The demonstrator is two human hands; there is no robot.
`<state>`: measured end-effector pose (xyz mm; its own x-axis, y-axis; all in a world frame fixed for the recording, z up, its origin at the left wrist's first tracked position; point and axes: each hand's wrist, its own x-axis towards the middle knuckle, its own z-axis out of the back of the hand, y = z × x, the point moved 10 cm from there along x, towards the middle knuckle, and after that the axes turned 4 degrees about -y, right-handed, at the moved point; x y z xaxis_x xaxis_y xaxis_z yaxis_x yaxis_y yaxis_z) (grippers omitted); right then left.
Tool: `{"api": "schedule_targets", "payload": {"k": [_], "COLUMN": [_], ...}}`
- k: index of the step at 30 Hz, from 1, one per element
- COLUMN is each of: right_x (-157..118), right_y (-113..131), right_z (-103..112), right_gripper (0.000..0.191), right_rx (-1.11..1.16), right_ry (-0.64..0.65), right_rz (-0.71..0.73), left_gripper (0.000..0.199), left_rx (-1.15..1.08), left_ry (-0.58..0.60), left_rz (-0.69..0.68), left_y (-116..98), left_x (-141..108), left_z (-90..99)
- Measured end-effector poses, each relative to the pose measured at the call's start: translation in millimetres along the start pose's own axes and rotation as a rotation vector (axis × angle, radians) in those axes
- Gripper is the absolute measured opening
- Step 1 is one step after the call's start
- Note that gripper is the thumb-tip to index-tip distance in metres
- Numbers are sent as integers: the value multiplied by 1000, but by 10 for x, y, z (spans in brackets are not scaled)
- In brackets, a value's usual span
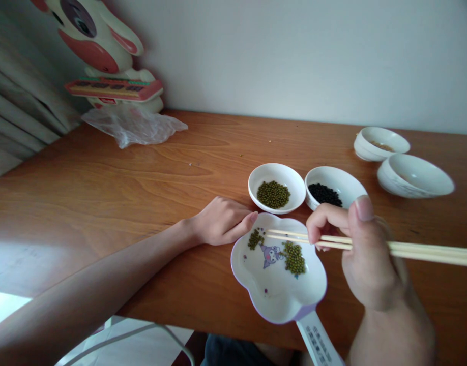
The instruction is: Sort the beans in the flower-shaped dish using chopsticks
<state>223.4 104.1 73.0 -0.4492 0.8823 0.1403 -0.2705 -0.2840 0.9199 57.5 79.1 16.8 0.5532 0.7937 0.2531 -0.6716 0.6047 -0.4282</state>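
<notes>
Chopsticks [428,252] beside loose green beans [294,258]

My right hand [371,269] is closed around the chopsticks, their tips just beside the smaller green pile in a flower-shaped dish [279,300]; I see no bean between them. Such small, round beans could slip from a light pinch, or scatter if the tips push sideways. My left hand [224,221] lies with fingers curled, thumb at the dish's rim; I cannot tell whether it grips. If it doesn't, the dish could swing, since its handle [316,338] looks to jut past the near edge of the worktop [161,178], where a bump might tip it.

Two green piles lie in the dish. Just behind it, a white bowl [277,171] holds more green beans [273,194]; the bowl beside that [353,189] holds black beans [325,194], so a stray drop could mix colours. Farther right, the back bowl [363,148] holds something brownish; the front one's contents [407,178] I cannot make out.
</notes>
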Motion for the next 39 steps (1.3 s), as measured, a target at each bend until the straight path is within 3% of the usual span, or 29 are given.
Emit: {"api": "schedule_targets", "payload": {"k": [27,39], "right_x": [29,31], "right_y": [103,39], "right_z": [-77,-62], "right_gripper": [68,70], "right_rx": [-24,9], "right_ry": [16,9], "right_rz": [63,30], "left_gripper": [46,46], "left_rx": [8,9], "left_ry": [6,0], "left_rz": [-2,0], "left_y": [-12,-4], "left_x": [7,-2], "left_z": [2,7]}}
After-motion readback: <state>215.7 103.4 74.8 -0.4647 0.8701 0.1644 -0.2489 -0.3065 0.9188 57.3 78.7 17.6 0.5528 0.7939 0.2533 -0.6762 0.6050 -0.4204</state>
